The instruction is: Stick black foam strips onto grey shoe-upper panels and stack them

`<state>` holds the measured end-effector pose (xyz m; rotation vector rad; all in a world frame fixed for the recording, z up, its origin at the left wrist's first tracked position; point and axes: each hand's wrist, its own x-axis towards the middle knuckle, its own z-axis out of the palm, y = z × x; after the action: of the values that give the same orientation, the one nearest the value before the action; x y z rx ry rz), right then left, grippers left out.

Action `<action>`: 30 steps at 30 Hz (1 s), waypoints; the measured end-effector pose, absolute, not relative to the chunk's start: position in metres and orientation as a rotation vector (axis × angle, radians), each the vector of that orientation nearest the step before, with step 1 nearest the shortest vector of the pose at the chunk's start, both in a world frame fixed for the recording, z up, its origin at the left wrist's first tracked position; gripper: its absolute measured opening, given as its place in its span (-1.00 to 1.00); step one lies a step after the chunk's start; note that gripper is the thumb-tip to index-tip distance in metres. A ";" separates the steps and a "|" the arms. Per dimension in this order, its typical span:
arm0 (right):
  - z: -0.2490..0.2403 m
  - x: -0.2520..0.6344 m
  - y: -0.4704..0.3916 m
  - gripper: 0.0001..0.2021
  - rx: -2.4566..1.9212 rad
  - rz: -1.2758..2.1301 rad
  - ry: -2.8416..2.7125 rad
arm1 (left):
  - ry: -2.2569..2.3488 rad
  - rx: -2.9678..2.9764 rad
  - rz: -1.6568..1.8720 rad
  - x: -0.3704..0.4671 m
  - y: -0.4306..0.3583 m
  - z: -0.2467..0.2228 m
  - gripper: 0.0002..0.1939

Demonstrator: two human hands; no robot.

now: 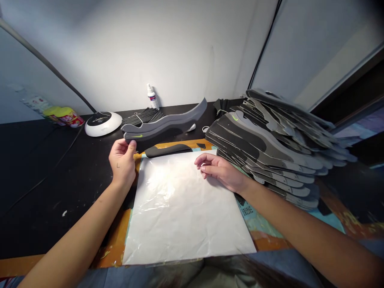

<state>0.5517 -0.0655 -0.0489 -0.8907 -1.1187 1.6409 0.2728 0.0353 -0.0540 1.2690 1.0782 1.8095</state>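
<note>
My left hand point(123, 160) pinches the near-left end of a long, curved grey-and-black shoe upper piece point(168, 126) that bears a small yellow-green swoosh. The piece is held up above the table's back part, its far end rising to the right. My right hand point(222, 172) is over the white plastic-covered sheet point(189, 212), fingers loosely bent and apart, with nothing seen in them. Beyond the sheet's far edge lies a dark, narrow curved strip point(168, 150). To the right of my right hand is a big stack of similar grey-and-black pieces point(264, 148).
A bundle of thin black strips point(142, 117) and a white spray bottle point(152, 97) stand near the wall. At left are a lamp's round white base point(103, 124) and red-and-yellow packages point(67, 116). Another tied black bundle point(221, 107) sits beside the stack.
</note>
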 end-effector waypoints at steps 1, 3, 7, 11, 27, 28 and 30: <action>-0.048 0.552 -0.065 -0.86 -0.892 1.639 -1.122 | 1.099 1.265 1.757 0.273 0.036 -0.056 -0.72; -0.047 0.551 -0.066 -0.86 -0.893 1.634 -1.128 | 1.137 1.246 1.673 0.274 0.036 -0.058 -0.68; -0.045 0.551 -0.066 -0.87 -0.903 1.633 -1.142 | 1.115 1.207 1.801 0.272 0.037 -0.059 -0.68; -0.046 0.551 -0.067 -0.87 -0.903 1.639 -1.144 | 1.110 1.177 1.835 0.269 0.039 -0.060 -0.70; -0.049 0.552 -0.066 -0.83 -0.899 1.629 -1.147 | 1.216 1.119 1.641 0.275 0.033 -0.058 -0.62; -0.048 0.552 -0.066 -0.83 -0.900 1.629 -1.137 | 1.204 1.119 1.684 0.275 0.032 -0.058 -0.63; -0.047 0.551 -0.066 -0.82 -0.903 1.629 -1.123 | 1.170 1.112 1.737 0.275 0.032 -0.056 -0.65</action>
<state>0.5515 -0.0664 -0.0470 -0.9028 -1.1229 1.6286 0.2752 0.0318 -0.0563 1.1118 1.1699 1.7370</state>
